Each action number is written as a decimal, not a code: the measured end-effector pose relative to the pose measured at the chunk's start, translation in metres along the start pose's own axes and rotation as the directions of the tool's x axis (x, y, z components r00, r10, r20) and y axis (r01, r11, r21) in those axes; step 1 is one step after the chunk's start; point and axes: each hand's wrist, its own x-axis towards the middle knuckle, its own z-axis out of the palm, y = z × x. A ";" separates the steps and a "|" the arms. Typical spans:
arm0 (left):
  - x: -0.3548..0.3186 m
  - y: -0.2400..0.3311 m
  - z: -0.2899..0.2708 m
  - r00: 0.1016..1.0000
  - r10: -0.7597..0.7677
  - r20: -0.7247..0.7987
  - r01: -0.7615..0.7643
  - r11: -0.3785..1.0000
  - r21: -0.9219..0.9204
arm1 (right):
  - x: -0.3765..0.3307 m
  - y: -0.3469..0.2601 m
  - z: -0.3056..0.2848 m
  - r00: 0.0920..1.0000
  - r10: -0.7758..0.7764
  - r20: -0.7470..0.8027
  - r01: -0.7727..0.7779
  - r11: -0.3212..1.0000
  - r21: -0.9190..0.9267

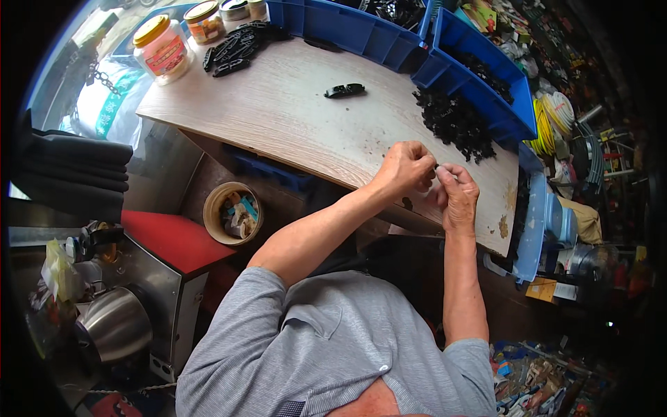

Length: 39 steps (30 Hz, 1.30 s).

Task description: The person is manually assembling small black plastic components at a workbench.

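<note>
Both my hands meet over the near edge of the pale wood-grain table (278, 104). My left hand (406, 167) is closed, its fingertips pinched around a tiny dark piece that hardly shows. Close beside it, my right hand (457, 194) is also closed, thumb and fingertips at the same small spot; the fingers mostly hide what is there. Beyond my hands lies a single long black plastic part (344, 90). To the right, a heap of small black pieces (451, 124) spreads by the blue bins. At the far left, several long black parts (240, 47) are piled together.
Blue bins (347, 29) holding black parts line the table's far side, with another blue bin (455, 78) at the right. A yellow-lidded plastic jar (162, 48) stands at the left corner. Below are a bucket (210, 217) and a red-topped cabinet (170, 240).
</note>
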 end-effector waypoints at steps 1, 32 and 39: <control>-0.002 -0.001 -0.004 0.997 0.071 -0.001 -0.070 0.991 0.118 | 0.000 0.000 0.001 1.000 -0.001 0.005 0.001 1.000 0.004; -0.010 0.012 -0.061 0.797 0.586 0.149 -0.296 0.163 0.941 | 0.002 0.003 0.006 0.998 -0.014 0.055 -0.002 0.961 0.276; -0.009 0.009 -0.057 0.827 0.558 0.066 -0.331 0.389 0.860 | 0.003 0.003 0.007 0.999 -0.014 0.037 0.004 0.961 0.277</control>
